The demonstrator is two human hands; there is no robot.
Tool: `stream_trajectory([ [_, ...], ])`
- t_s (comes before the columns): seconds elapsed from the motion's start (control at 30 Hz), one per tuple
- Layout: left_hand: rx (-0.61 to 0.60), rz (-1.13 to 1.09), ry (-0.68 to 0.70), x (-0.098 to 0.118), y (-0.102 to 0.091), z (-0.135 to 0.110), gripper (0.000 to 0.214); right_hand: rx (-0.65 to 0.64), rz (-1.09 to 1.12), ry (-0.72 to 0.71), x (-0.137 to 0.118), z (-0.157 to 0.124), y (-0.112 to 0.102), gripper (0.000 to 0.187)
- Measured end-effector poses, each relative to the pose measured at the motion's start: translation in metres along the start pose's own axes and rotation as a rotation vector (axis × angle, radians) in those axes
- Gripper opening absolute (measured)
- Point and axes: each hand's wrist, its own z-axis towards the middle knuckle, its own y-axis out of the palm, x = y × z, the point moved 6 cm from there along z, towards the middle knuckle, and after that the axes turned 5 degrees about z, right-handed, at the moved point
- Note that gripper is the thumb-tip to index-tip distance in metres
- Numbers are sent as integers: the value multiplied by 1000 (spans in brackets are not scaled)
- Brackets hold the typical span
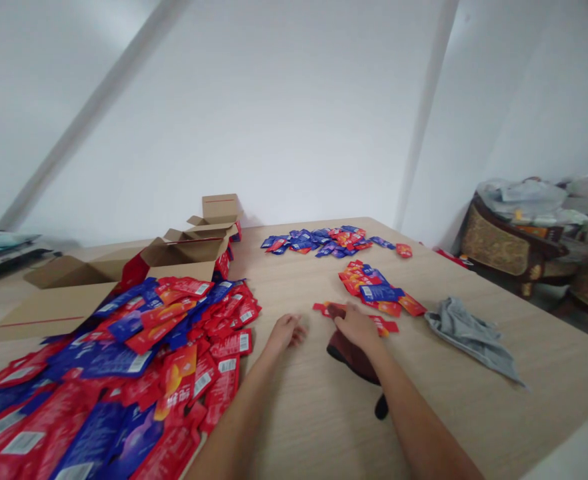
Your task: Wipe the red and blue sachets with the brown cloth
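Note:
My right hand point(357, 327) is closed on a dark brown object with a black edge point(350, 355), whose kind I cannot make out; a small black end point(381, 407) shows beside my forearm. Under and behind that hand lie flat red packets point(385, 325). My left hand point(287, 331) hovers just above the table, its fingers loosely bent and a little blurred, with nothing visible in them. To its left spreads a big heap of red and blue packets point(124, 353). A smaller pile of red and blue packets point(374, 287) lies beyond my right hand.
Open cardboard boxes point(189, 250) stand along the left behind the heap. More packets point(324, 240) lie at the table's far end. A crumpled grey cloth point(467, 333) rests at the right. Past the table's right edge, a patterned armchair point(494, 240) bears plastic bags.

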Motion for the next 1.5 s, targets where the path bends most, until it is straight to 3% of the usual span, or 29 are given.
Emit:
stream_trajectory([
  [0.1, 229, 346, 157, 6, -21, -6, 35, -31, 109, -239, -47, -20, 24, 59],
  [0.2, 348, 734, 305, 14, -34, -20, 43, -24, 187, -319, -63, -32, 28, 54],
  [0.37, 224, 1004, 413, 13, -26, -36, 40, 190, 399, -170, -43, -30, 11, 42],
  [0.47, 240, 1099, 473, 17, -19, -42, 35, 106, 409, -166, -35, -23, 20, 37],
  [0.53, 256, 1176, 519, 21, -14, -46, 31, 116, 413, -131, -23, -16, 20, 36],
  [0.63, 283, 1292, 555, 23, -9, -54, 29, 327, 423, -92, -5, -10, -1, 39],
  [0.7, 297, 1338, 573, 23, -6, -60, 29, 459, 382, -166, -7, -16, -15, 41],
  [0.77, 297, 1348, 591, 20, -1, -65, 29, 480, 281, -321, -28, -30, -15, 40],
  [0.9, 277, 1352, 639, 16, 10, -69, 30, 269, 7, -625, -84, -63, 26, 36],
  [0.97, 247, 1376, 641, 15, 14, -67, 30, 177, -100, -633, -95, -66, 44, 37],
  [1.03, 209, 1408, 626, 15, 18, -64, 29, 142, -163, -570, -90, -56, 47, 39],
  [1.17, 175, 1460, 597, 19, 21, -63, 27, 179, -252, -352, -58, -25, 25, 41],
  [1.27, 182, 1450, 595, 18, 20, -68, 29, 216, -285, -268, -47, -23, 14, 43],
  [1.37, 184, 1395, 600, 14, 17, -70, 31, 250, -247, -409, -63, -45, 19, 46],
  [1.5, 150, 1313, 600, 13, 16, -68, 36, 171, -219, -554, -84, -63, 36, 44],
])
